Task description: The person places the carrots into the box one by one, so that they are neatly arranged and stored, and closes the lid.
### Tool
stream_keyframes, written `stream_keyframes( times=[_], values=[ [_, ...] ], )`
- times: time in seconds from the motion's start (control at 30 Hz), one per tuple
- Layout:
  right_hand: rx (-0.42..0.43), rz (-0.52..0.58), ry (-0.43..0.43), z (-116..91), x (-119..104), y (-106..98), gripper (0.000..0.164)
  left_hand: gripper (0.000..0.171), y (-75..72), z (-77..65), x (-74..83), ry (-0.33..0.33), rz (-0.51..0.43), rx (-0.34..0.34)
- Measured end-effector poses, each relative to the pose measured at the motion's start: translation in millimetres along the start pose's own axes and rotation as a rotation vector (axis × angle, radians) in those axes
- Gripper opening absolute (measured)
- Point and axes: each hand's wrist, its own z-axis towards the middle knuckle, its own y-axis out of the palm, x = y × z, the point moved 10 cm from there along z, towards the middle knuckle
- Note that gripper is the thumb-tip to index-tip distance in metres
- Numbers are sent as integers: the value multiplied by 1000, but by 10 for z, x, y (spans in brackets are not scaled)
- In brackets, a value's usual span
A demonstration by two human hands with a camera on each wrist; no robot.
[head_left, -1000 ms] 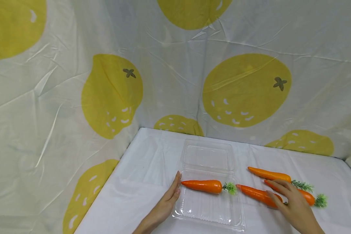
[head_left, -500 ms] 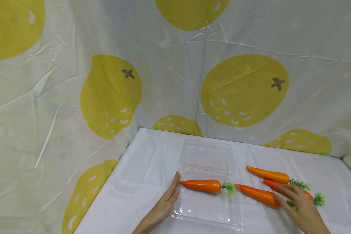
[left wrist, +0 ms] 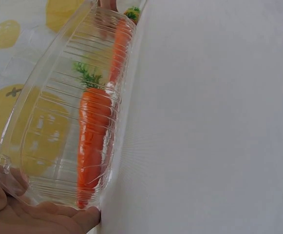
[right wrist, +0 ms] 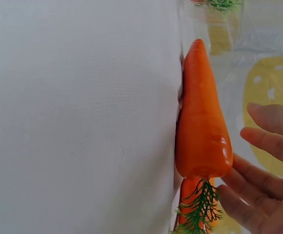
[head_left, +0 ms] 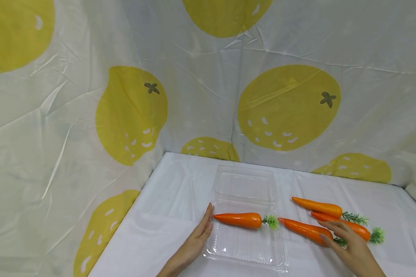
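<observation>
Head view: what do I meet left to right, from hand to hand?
Left hand → boxed carrot → nearest loose carrot → right hand.

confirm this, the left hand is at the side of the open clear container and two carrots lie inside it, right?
Not two: the head view shows one carrot inside. The left hand is at the side of the open clear container.

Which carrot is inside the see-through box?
The carrot farthest left in the head view, its tip by the left hand. The other three carrots lie farther right, near the right hand.
</observation>
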Motion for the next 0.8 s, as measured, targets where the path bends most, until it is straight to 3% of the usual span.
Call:
stream_keyframes(
  times=[0.3,0.57,0.8],
  values=[
    [-81,59,13,33,22,128,37,63,5,-3,4,6,-6,-10],
    [-9,3,-38,52,-12,126,32,63,6,1,8,-5,-2,-9],
    [-83,24,-2,71,43,203,34,63,-4,-1,-4,-11,2,-8]
  ],
)
